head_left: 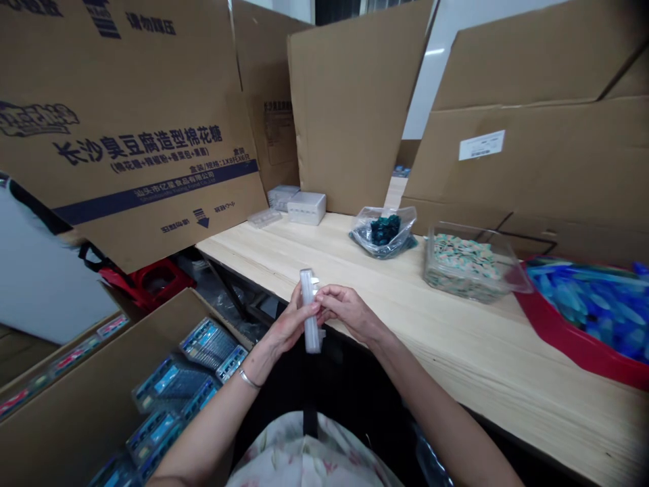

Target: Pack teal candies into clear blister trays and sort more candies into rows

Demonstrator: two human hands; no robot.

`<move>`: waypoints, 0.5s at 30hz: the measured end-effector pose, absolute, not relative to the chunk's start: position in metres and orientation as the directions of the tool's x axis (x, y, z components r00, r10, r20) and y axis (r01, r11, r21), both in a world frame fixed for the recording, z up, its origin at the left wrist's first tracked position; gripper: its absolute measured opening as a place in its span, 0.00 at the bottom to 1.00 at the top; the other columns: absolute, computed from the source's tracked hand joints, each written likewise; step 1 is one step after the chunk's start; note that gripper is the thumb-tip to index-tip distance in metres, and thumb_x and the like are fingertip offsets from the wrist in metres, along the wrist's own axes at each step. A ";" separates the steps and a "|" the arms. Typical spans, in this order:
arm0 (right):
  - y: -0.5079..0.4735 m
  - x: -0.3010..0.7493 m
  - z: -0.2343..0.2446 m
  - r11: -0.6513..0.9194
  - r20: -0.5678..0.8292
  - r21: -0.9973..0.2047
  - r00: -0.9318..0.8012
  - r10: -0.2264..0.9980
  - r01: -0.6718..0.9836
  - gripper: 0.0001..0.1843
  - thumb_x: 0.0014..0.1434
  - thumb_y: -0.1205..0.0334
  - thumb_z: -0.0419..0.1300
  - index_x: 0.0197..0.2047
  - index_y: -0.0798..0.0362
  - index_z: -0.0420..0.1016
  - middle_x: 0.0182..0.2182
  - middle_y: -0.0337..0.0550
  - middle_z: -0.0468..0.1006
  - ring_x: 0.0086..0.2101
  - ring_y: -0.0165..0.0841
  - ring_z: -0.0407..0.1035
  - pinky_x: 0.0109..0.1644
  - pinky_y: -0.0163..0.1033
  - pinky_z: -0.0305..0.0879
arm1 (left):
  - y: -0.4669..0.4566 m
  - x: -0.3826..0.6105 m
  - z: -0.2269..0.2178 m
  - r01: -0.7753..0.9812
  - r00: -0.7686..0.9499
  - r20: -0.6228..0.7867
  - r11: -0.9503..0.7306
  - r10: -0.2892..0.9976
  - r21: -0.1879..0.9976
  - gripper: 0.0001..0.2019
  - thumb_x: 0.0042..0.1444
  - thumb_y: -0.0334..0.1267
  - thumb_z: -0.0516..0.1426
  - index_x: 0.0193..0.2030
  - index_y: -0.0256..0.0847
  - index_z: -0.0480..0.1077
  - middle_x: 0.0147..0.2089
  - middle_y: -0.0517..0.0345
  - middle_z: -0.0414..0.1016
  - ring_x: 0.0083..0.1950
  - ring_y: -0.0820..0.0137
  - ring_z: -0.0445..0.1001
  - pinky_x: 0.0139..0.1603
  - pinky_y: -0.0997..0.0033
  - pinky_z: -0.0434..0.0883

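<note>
Tall sheets of brown cardboard [355,115] stand along the far side of the worktop, and a printed carton [136,155] with a dark blue band leans at the left. An open carton [101,379] sits at the lower left, below the worktop's near edge, filled with blue-and-clear packs [172,385].

The pale wooden worktop [456,338] runs from the middle of the view to the right. On it, at the far right, a red tray [572,338] holds a heap of blue pieces [588,304]. Just left of the tray is a clear plastic tub [464,267] of speckled green-and-pink pieces. Further left, a clear plastic bag [382,231] holds dark green pieces. Against the cardboard are a white box [307,207] and a small clear tray [263,217], lying flat.

The narrow clear plastic case [311,325] is held upright in the air, just over the worktop's near edge, between the two hands. It looks long, frosted and pale, with small tabs near its top. The left hand [291,321], with a thin metal bracelet [249,379] on its wrist, closes around the case from one side. The right hand [349,312] presses in from the other, its fingers [327,297] curled against the case at about mid-height. The grip is narrow and firmly on the case.
</note>
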State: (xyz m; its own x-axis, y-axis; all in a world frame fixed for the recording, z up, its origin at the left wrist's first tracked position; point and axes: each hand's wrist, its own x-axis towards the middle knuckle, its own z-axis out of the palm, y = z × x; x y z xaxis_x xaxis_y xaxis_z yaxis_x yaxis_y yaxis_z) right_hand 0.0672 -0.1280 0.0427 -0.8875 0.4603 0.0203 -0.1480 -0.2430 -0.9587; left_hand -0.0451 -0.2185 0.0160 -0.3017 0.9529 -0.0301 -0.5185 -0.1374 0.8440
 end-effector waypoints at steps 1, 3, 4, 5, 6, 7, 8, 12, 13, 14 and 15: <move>-0.127 0.066 0.042 -0.235 0.032 -0.959 -0.887 0.461 -0.156 0.13 0.51 0.54 0.61 0.31 0.57 0.71 0.25 0.37 0.73 0.25 0.26 0.70 0.32 0.34 0.69 | -0.219 -0.047 0.016 -0.515 -0.300 -0.031 -0.134 0.953 0.846 0.35 0.45 0.33 0.63 0.61 0.47 0.56 0.42 0.55 0.72 0.41 0.68 0.71 0.44 0.69 0.65; -0.126 0.063 0.042 -0.211 0.051 -0.963 -0.881 0.471 -0.169 0.13 0.52 0.53 0.61 0.32 0.56 0.71 0.27 0.38 0.73 0.25 0.26 0.70 0.32 0.34 0.69 | -0.219 -0.051 0.015 -0.502 -0.306 -0.033 -0.131 0.952 0.855 0.39 0.45 0.32 0.63 0.63 0.49 0.52 0.46 0.55 0.72 0.45 0.67 0.70 0.48 0.67 0.64; -0.125 0.061 0.042 -0.198 0.061 -0.965 -0.877 0.477 -0.175 0.14 0.52 0.53 0.61 0.33 0.56 0.71 0.27 0.38 0.73 0.25 0.27 0.70 0.32 0.35 0.69 | -0.219 -0.052 0.015 -0.494 -0.312 -0.034 -0.131 0.950 0.860 0.40 0.44 0.31 0.63 0.63 0.50 0.51 0.47 0.54 0.71 0.47 0.66 0.70 0.49 0.67 0.64; -0.124 0.060 0.042 -0.186 0.069 -0.966 -0.875 0.480 -0.178 0.14 0.52 0.53 0.61 0.33 0.56 0.70 0.27 0.38 0.73 0.25 0.26 0.70 0.31 0.35 0.69 | -0.219 -0.054 0.015 -0.485 -0.318 -0.035 -0.131 0.947 0.865 0.41 0.44 0.31 0.64 0.64 0.49 0.50 0.48 0.54 0.71 0.48 0.66 0.69 0.50 0.66 0.63; -0.123 0.059 0.043 -0.177 0.075 -0.968 -0.874 0.480 -0.180 0.14 0.52 0.52 0.61 0.33 0.56 0.70 0.27 0.38 0.73 0.25 0.26 0.69 0.31 0.35 0.69 | -0.219 -0.055 0.015 -0.477 -0.322 -0.035 -0.130 0.946 0.869 0.41 0.44 0.30 0.63 0.64 0.49 0.50 0.49 0.54 0.71 0.49 0.65 0.69 0.51 0.66 0.63; -0.122 0.058 0.043 -0.171 0.080 -0.968 -0.875 0.478 -0.182 0.14 0.52 0.52 0.61 0.32 0.56 0.70 0.27 0.37 0.73 0.25 0.26 0.69 0.31 0.35 0.69 | -0.219 -0.057 0.015 -0.470 -0.323 -0.034 -0.129 0.946 0.873 0.41 0.44 0.30 0.63 0.64 0.48 0.50 0.49 0.53 0.71 0.50 0.65 0.69 0.52 0.66 0.62; -0.121 0.056 0.043 -0.169 0.084 -0.968 -0.875 0.476 -0.185 0.14 0.52 0.52 0.61 0.32 0.56 0.70 0.27 0.37 0.73 0.25 0.26 0.69 0.32 0.35 0.69 | -0.219 -0.058 0.014 -0.466 -0.322 -0.033 -0.128 0.946 0.876 0.41 0.45 0.30 0.63 0.64 0.48 0.50 0.49 0.53 0.71 0.51 0.65 0.68 0.52 0.67 0.62; -0.120 0.053 0.041 -0.184 0.082 -0.965 -0.883 0.463 -0.186 0.13 0.53 0.53 0.60 0.33 0.56 0.70 0.27 0.37 0.72 0.27 0.26 0.69 0.34 0.35 0.69 | -0.219 -0.061 0.012 -0.471 -0.325 -0.023 -0.141 0.945 0.871 0.39 0.44 0.30 0.63 0.63 0.47 0.53 0.48 0.53 0.71 0.51 0.64 0.68 0.52 0.66 0.62; -0.120 0.053 0.040 -0.186 0.082 -0.965 -0.885 0.459 -0.186 0.13 0.53 0.54 0.60 0.33 0.56 0.70 0.27 0.37 0.72 0.27 0.26 0.69 0.34 0.36 0.69 | -0.219 -0.061 0.012 -0.477 -0.326 -0.024 -0.143 0.945 0.867 0.39 0.44 0.30 0.63 0.63 0.47 0.53 0.48 0.53 0.71 0.51 0.63 0.68 0.52 0.66 0.62; -0.120 0.052 0.039 -0.186 0.083 -0.965 -0.886 0.457 -0.186 0.12 0.53 0.54 0.60 0.33 0.56 0.70 0.27 0.37 0.72 0.27 0.26 0.69 0.34 0.36 0.69 | -0.219 -0.061 0.011 -0.480 -0.327 -0.026 -0.143 0.945 0.865 0.39 0.44 0.30 0.63 0.63 0.47 0.53 0.47 0.53 0.71 0.51 0.63 0.68 0.52 0.66 0.62; -0.120 0.052 0.038 -0.186 0.082 -0.965 -0.886 0.457 -0.185 0.12 0.53 0.54 0.60 0.33 0.56 0.71 0.27 0.37 0.72 0.27 0.27 0.69 0.34 0.36 0.69 | -0.219 -0.061 0.010 -0.481 -0.327 -0.029 -0.140 0.945 0.865 0.38 0.44 0.30 0.63 0.63 0.47 0.54 0.47 0.53 0.71 0.51 0.63 0.68 0.52 0.66 0.62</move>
